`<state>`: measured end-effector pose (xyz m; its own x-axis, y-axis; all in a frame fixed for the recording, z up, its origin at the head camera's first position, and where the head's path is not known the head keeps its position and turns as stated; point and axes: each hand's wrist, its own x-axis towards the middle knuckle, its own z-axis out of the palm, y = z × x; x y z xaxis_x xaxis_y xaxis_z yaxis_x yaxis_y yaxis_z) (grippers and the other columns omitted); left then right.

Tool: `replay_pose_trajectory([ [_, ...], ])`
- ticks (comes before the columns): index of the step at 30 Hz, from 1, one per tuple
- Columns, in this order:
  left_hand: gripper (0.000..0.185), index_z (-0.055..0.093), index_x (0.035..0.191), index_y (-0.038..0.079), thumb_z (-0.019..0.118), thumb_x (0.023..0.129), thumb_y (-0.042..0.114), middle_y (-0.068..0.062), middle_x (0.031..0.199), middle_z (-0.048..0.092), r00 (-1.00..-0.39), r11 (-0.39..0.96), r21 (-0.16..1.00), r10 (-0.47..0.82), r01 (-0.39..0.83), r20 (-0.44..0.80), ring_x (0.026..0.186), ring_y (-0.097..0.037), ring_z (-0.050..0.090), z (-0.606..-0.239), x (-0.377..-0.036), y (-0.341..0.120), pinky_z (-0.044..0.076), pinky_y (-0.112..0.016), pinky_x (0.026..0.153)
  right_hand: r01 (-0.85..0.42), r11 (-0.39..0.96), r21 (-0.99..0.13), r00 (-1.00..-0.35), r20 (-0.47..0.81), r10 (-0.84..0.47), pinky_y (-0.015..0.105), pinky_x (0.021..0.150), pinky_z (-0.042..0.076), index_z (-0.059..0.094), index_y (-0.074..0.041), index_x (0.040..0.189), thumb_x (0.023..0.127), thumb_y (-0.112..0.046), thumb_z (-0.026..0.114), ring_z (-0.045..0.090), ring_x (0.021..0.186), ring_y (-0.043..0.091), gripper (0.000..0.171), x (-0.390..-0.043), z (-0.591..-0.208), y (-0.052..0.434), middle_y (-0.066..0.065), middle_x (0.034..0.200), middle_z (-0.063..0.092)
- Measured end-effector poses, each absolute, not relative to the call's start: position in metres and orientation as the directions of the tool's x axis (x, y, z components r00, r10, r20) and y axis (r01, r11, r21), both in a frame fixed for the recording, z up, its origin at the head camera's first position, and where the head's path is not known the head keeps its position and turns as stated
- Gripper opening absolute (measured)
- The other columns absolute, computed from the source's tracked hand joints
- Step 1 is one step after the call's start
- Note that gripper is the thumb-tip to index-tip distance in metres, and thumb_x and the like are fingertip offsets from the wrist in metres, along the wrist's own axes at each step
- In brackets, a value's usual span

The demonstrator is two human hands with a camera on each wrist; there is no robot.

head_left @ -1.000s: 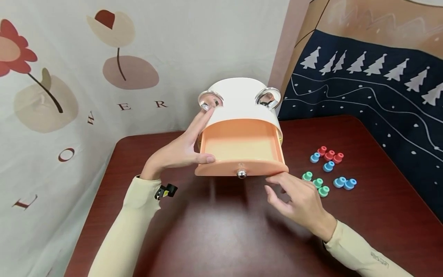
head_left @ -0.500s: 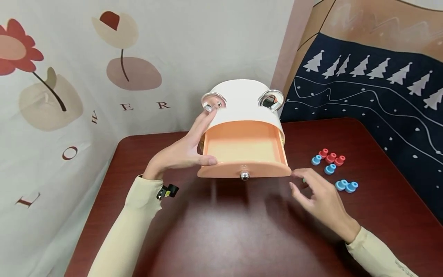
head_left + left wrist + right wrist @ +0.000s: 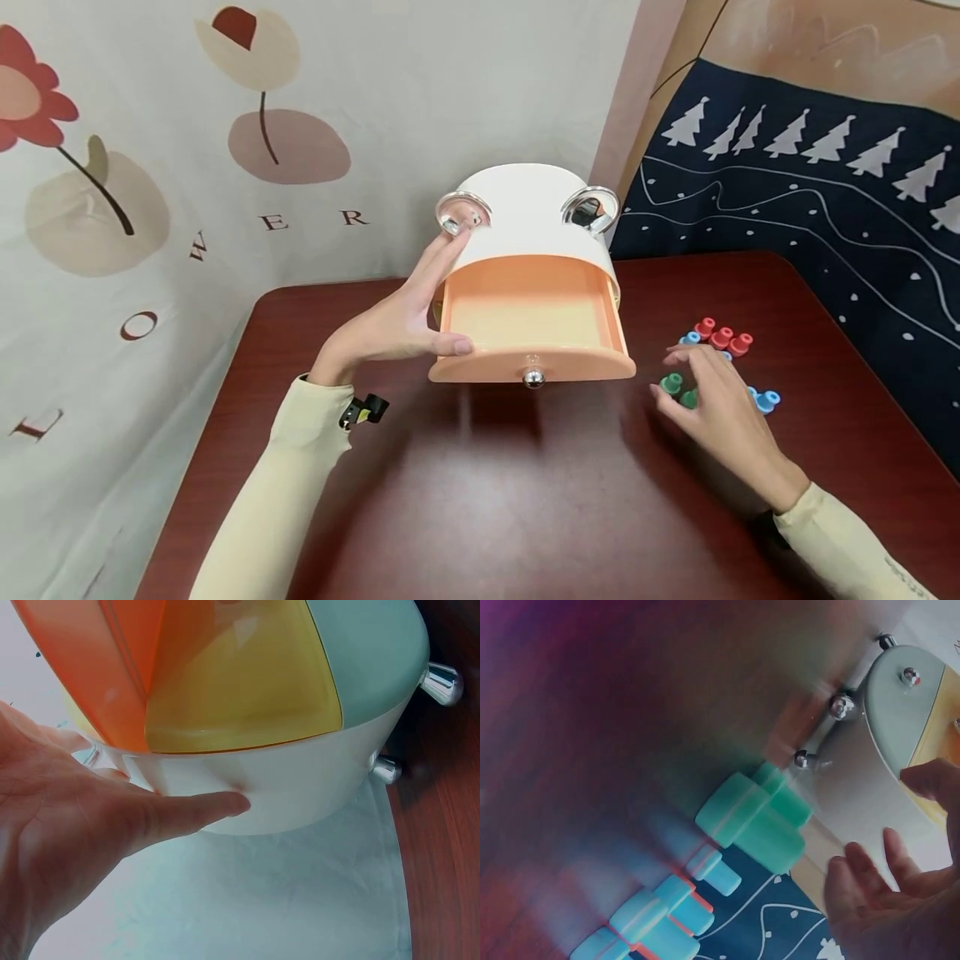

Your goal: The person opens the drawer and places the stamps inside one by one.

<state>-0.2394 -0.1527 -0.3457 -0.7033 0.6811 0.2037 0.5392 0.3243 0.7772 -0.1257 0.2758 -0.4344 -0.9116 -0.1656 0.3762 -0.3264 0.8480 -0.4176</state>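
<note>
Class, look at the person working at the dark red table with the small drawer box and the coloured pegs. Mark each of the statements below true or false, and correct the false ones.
1. The orange drawer is pulled out and holds nothing. True.
2. The left hand rests against the side of the white box. True.
3. The right hand holds the drawer's silver knob. False: it is over the green pegs, away from the knob.
4. All the pegs are in the drawer. False: the green, red pegs and blue pegs lie on the table.
5. The box has two shiny ring handles on top. True.
</note>
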Motion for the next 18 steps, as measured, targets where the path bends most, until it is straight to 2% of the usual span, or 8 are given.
replay_pose_trajectory([
  [7, 0.140, -0.005, 0.176, 0.031, 0.074, 0.078, 0.090, 0.010, 0.179, -0.012, -0.718, 0.337, 0.792, 0.673, 0.510, 0.176, 0.162, -0.005, -0.014, -0.345, -0.236, -0.151, 0.018, -0.059, 0.129, -0.172, 0.867, -0.469, -0.976, 0.200, -0.086, 0.062, 0.085, 0.055, 0.060, 0.001, 0.129, 0.091, -0.013, 0.089, 0.057, 0.105, 0.037, 0.050, -0.128, -0.434, 0.286, 0.023, 0.122, 0.063],
  [11, 0.139, -0.005, 0.176, 0.031, 0.074, 0.077, 0.090, 0.010, 0.179, -0.011, -0.711, 0.333, 0.785, 0.678, 0.523, 0.187, 0.162, -0.006, -0.015, -0.343, -0.239, -0.153, 0.017, -0.060, 0.129, -0.158, 0.878, -0.452, -0.982, 0.161, -0.094, 0.053, 0.076, 0.055, 0.064, -0.002, 0.121, 0.092, -0.015, 0.089, 0.058, 0.096, 0.032, 0.041, -0.133, -0.434, 0.291, 0.018, 0.113, 0.066],
  [14, 0.137, -0.004, 0.177, 0.032, 0.073, 0.079, 0.089, 0.010, 0.179, -0.011, -0.699, 0.321, 0.780, 0.687, 0.538, 0.200, 0.162, -0.007, -0.016, -0.342, -0.241, -0.154, 0.017, -0.061, 0.129, -0.159, 0.881, -0.446, -0.985, 0.136, -0.109, 0.045, 0.068, 0.051, 0.067, -0.007, 0.114, 0.092, -0.015, 0.089, 0.058, 0.088, 0.028, 0.032, -0.136, -0.434, 0.294, 0.012, 0.102, 0.068],
  [18, 0.136, -0.006, 0.176, 0.032, 0.072, 0.080, 0.090, 0.009, 0.179, -0.013, -0.692, 0.312, 0.781, 0.693, 0.541, 0.203, 0.162, -0.008, -0.017, -0.344, -0.243, -0.153, 0.017, -0.061, 0.129, -0.153, 0.882, -0.446, -0.988, 0.101, -0.121, 0.040, 0.063, 0.048, 0.069, -0.010, 0.111, 0.093, -0.015, 0.088, 0.057, 0.081, 0.025, 0.027, -0.137, -0.435, 0.297, 0.006, 0.093, 0.067],
])
